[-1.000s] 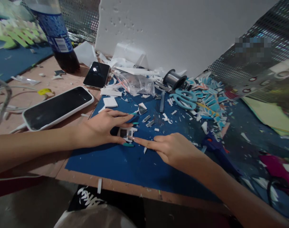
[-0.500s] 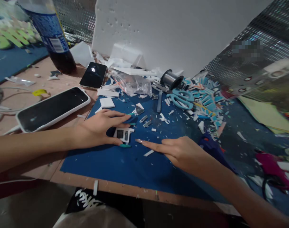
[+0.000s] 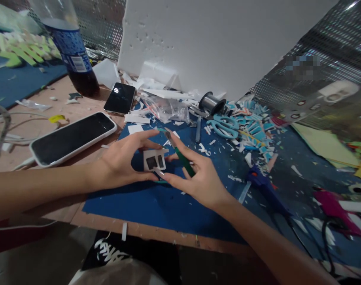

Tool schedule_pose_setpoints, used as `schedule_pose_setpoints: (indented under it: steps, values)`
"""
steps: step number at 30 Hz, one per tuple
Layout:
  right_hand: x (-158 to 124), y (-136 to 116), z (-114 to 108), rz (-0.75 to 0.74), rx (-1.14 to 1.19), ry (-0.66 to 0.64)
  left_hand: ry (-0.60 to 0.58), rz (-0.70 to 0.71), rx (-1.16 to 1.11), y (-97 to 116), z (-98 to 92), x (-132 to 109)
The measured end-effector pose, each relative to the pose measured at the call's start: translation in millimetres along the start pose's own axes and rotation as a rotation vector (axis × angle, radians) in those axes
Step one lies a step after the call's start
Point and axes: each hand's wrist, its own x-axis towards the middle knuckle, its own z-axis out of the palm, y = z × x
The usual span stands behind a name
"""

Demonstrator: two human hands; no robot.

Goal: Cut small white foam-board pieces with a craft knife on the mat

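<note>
A small white flat piece [image 3: 145, 161] with two dark rectangular windows is between my hands. My left hand [image 3: 118, 158] curves around its left side, gripping it between thumb and fingers; the exact contact is partly hidden. My right hand [image 3: 198, 178] comes in from the right and closes around a slim green-handled tool [image 3: 184, 161] with a greyish tip; its exact kind I cannot make out. The right thumb reaches the lower edge of the piece, and other right fingers are behind it. Below lies a blue mat [image 3: 133, 206].
Light-blue scissors [image 3: 226, 126], a wire spool [image 3: 211, 103] and piled scraps [image 3: 257, 122] lie behind. On the right are a blue glue gun [image 3: 265, 188] and a magenta tool [image 3: 337, 209]. Two phones, one white-edged [image 3: 73, 138], and a drink bottle [image 3: 76, 59] stand left.
My right hand has moved left and up to the white piece, and a green-handled tool now shows in it. My left hand's fingers have curled around the piece, which appears tilted up.
</note>
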Motion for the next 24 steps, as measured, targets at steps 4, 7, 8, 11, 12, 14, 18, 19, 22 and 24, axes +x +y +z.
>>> schedule_pose_setpoints:
  steps: [4,7,8,11,12,14,18,19,22,24]
  values:
    - [2.1,7.1,5.1,-0.003,0.144,-0.051,0.031,-0.006,-0.012,-0.4,2.6,0.0]
    - [1.1,12.9,3.9,-0.006,0.199,-0.043,0.033,-0.032,-0.007,-1.6,4.4,0.2]
    - [0.8,14.2,4.0,-0.013,0.200,-0.035,0.032,-0.045,-0.002,-2.0,5.1,-0.1]
    - [1.0,17.0,7.8,-0.010,0.193,-0.010,0.037,-0.059,0.017,-2.5,7.5,-2.3]
    - [1.5,17.8,9.9,-0.004,0.204,0.002,0.039,-0.055,0.026,-2.4,8.2,-3.1]
    - [3.0,19.1,13.7,0.006,0.242,0.031,0.038,-0.051,0.043,-2.1,9.2,-4.2]
    - [5.9,17.2,10.3,0.049,0.311,0.027,0.023,0.007,0.036,-4.4,7.0,-2.3]
    - [6.3,15.7,6.6,0.075,0.320,0.006,-0.007,0.040,0.014,-6.0,5.7,-1.1]
    - [6.4,11.7,-7.4,0.156,0.352,-0.106,-0.161,0.100,-0.117,-12.0,1.7,2.4]
    - [6.2,11.0,-15.4,0.174,0.346,-0.170,-0.257,0.131,-0.211,-15.1,0.3,3.7]
